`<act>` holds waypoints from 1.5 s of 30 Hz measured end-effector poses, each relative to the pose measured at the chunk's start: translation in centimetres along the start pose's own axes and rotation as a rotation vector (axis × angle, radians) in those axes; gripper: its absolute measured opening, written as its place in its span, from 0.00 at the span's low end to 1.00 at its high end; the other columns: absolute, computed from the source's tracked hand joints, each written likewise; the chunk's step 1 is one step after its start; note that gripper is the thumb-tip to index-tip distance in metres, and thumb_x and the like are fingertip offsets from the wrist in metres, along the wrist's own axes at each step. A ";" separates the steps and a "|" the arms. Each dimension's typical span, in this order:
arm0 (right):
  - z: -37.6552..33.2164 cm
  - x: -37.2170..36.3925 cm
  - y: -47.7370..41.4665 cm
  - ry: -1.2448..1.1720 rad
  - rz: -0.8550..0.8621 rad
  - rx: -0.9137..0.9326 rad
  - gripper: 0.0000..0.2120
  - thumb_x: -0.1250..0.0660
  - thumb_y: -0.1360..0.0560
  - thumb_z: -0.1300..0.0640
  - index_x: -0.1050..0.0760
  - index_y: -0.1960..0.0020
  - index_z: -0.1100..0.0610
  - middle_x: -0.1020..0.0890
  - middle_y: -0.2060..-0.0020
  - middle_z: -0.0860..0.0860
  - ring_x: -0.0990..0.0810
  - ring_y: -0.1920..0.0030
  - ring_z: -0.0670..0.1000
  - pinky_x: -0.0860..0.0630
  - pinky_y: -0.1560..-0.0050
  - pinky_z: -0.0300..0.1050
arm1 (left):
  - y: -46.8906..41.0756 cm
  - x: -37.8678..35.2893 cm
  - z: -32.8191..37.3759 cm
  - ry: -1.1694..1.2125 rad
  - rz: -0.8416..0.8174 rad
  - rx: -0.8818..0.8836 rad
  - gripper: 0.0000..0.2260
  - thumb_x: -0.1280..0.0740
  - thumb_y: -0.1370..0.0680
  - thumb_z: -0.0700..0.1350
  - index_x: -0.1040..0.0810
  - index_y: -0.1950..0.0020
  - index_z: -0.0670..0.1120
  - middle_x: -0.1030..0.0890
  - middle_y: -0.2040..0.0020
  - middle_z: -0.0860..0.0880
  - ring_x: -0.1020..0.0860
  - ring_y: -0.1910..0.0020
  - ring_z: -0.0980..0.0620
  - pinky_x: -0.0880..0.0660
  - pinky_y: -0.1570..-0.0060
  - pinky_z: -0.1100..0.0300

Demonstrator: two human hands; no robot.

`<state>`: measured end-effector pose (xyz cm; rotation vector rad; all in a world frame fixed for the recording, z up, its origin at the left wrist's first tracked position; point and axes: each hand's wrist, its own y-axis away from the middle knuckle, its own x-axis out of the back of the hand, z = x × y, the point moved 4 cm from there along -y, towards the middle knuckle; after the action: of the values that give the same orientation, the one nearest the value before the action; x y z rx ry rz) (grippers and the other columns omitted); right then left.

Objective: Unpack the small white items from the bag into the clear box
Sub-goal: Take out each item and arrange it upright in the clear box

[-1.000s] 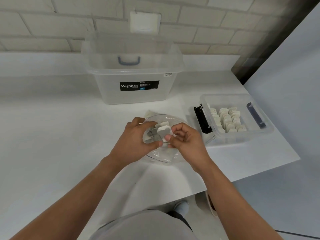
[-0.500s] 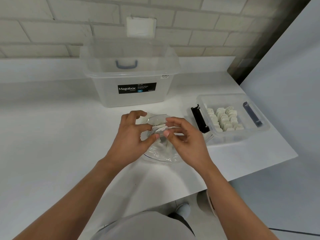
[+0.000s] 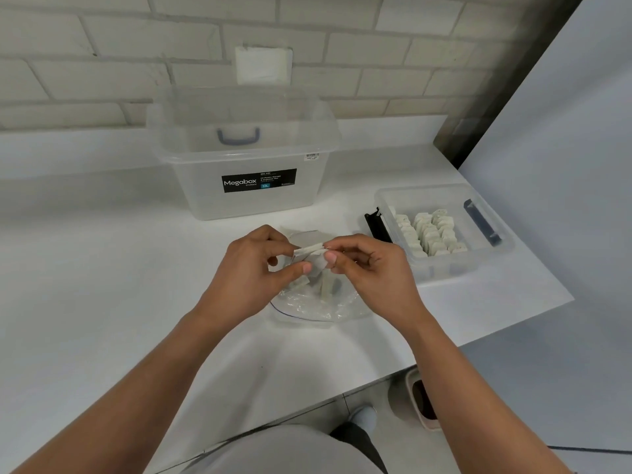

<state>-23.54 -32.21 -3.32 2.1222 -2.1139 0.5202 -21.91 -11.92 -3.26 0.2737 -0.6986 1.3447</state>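
Both hands, left hand (image 3: pixel 253 268) and right hand (image 3: pixel 369 268), pinch one small white item (image 3: pixel 313 252) above the bag (image 3: pixel 318 306), probably separating it. Its destination, the clear box (image 3: pixel 444 230), waits at 3 o'clock.

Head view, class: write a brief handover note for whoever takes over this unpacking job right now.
Left hand and right hand: both pinch one small white item together above the bag.
The bag lies open on the white table, a few items still inside.
Small clear box, to the right, already holds rows of white items.
Large Megabox tub stands behind, seemingly unused.
Left: place the held item in the small box, then empty the bag.
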 end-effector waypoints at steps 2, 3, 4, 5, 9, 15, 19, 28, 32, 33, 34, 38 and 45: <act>-0.4 0.4 0.2 0.033 -0.014 0.004 0.04 0.25 0.24 0.61 0.15 0.49 0.57 0.13 0.54 0.47 0.14 0.56 0.51 0.16 0.50 0.56 | -0.2 -0.1 0.3 -0.026 -0.009 -0.010 0.07 0.24 0.27 0.54 0.12 0.54 0.52 0.20 0.56 0.59 0.23 0.59 0.58 0.33 0.63 0.70; -0.6 0.6 0.3 0.065 -0.022 0.022 0.04 0.25 0.24 0.60 0.15 0.49 0.56 0.14 0.55 0.46 0.14 0.56 0.50 0.16 0.50 0.55 | -0.3 -0.1 0.6 -0.031 -0.012 -0.018 0.07 0.24 0.27 0.54 0.12 0.54 0.52 0.20 0.57 0.58 0.22 0.59 0.58 0.33 0.63 0.69; -0.9 0.9 0.4 0.101 -0.032 0.049 0.04 0.25 0.24 0.59 0.14 0.49 0.56 0.14 0.55 0.45 0.14 0.55 0.50 0.16 0.51 0.54 | -0.4 -0.2 0.8 -0.027 -0.015 -0.024 0.06 0.24 0.27 0.53 0.12 0.54 0.52 0.20 0.58 0.58 0.22 0.59 0.57 0.32 0.63 0.69; -1.1 1.2 0.5 0.129 -0.042 0.073 0.04 0.25 0.24 0.59 0.14 0.49 0.55 0.14 0.55 0.45 0.15 0.55 0.50 0.17 0.52 0.52 | -0.5 -0.3 1.1 -0.018 -0.019 -0.026 0.06 0.24 0.27 0.53 0.12 0.55 0.51 0.19 0.59 0.57 0.21 0.59 0.57 0.32 0.64 0.68; -1.9 3.9 0.6 0.151 -0.043 0.076 0.03 0.25 0.23 0.58 0.14 0.50 0.54 0.14 0.58 0.45 0.14 0.56 0.50 0.16 0.51 0.53 | -0.7 -1.3 1.8 0.084 -0.025 0.047 0.10 0.23 0.27 0.51 0.17 0.66 0.53 0.19 0.63 0.56 0.18 0.62 0.55 0.24 0.64 0.63; -1.7 12.9 -1.3 0.078 0.175 0.058 0.02 0.27 0.22 0.59 0.16 0.50 0.55 0.13 0.59 0.50 0.13 0.56 0.53 0.16 0.48 0.55 | -0.8 -3.0 3.1 0.236 0.053 0.222 0.10 0.24 0.25 0.49 0.17 0.60 0.43 0.17 0.60 0.53 0.15 0.68 0.54 0.22 0.61 0.66; 0.3 17.5 -4.0 0.204 0.223 0.035 0.03 0.28 0.21 0.61 0.16 0.49 0.57 0.14 0.60 0.49 0.13 0.57 0.50 0.16 0.49 0.53 | -0.9 -4.4 4.2 0.228 0.063 0.278 0.08 0.24 0.25 0.48 0.17 0.59 0.44 0.16 0.62 0.51 0.14 0.63 0.51 0.18 0.53 0.49; 5.6 17.7 -9.4 0.494 -0.166 -0.103 0.04 0.28 0.22 0.56 0.15 0.50 0.50 0.15 0.64 0.42 0.15 0.63 0.40 0.23 0.56 0.35 | -1.0 -7.1 6.6 0.110 0.189 0.335 0.07 0.21 0.29 0.44 0.16 0.55 0.52 0.17 0.58 0.54 0.15 0.60 0.53 0.22 0.55 0.59; 7.8 15.9 -10.6 0.559 -0.353 -0.162 0.04 0.27 0.23 0.55 0.14 0.51 0.50 0.15 0.60 0.42 0.17 0.60 0.41 0.25 0.56 0.37 | -1.2 -7.8 7.3 0.133 0.246 0.401 0.09 0.21 0.29 0.44 0.17 0.52 0.51 0.16 0.57 0.53 0.15 0.61 0.53 0.24 0.58 0.65; 8.2 15.6 -10.9 0.578 -0.378 -0.167 0.04 0.27 0.24 0.55 0.14 0.51 0.50 0.14 0.58 0.43 0.18 0.59 0.41 0.25 0.57 0.37 | -1.3 -8.1 7.6 0.143 0.258 0.414 0.09 0.21 0.28 0.44 0.17 0.52 0.51 0.16 0.58 0.54 0.15 0.61 0.54 0.24 0.59 0.66; 8.7 15.2 -11.2 0.601 -0.394 -0.166 0.04 0.27 0.24 0.55 0.14 0.51 0.50 0.14 0.56 0.44 0.17 0.57 0.42 0.25 0.57 0.38 | -1.3 -8.3 7.9 0.156 0.268 0.424 0.08 0.21 0.28 0.43 0.17 0.53 0.51 0.16 0.59 0.55 0.15 0.62 0.54 0.25 0.60 0.69; 10.0 14.3 -11.9 0.669 -0.390 -0.150 0.04 0.27 0.24 0.55 0.13 0.52 0.49 0.13 0.54 0.44 0.17 0.52 0.47 0.22 0.51 0.44 | -1.6 -9.0 8.7 0.168 0.283 0.431 0.08 0.21 0.28 0.43 0.17 0.53 0.50 0.16 0.59 0.57 0.15 0.63 0.54 0.23 0.59 0.67; 10.6 13.8 -12.3 0.736 -0.345 -0.157 0.03 0.26 0.26 0.54 0.14 0.53 0.49 0.13 0.54 0.47 0.16 0.49 0.53 0.19 0.47 0.51 | -1.9 -10.6 9.3 0.162 0.274 0.438 0.08 0.20 0.29 0.45 0.15 0.52 0.54 0.15 0.57 0.55 0.15 0.61 0.51 0.19 0.48 0.51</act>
<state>-9.97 -48.20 -6.98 1.7642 -1.3148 0.8803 -23.63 -26.06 -2.10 0.4236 -0.3053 1.7587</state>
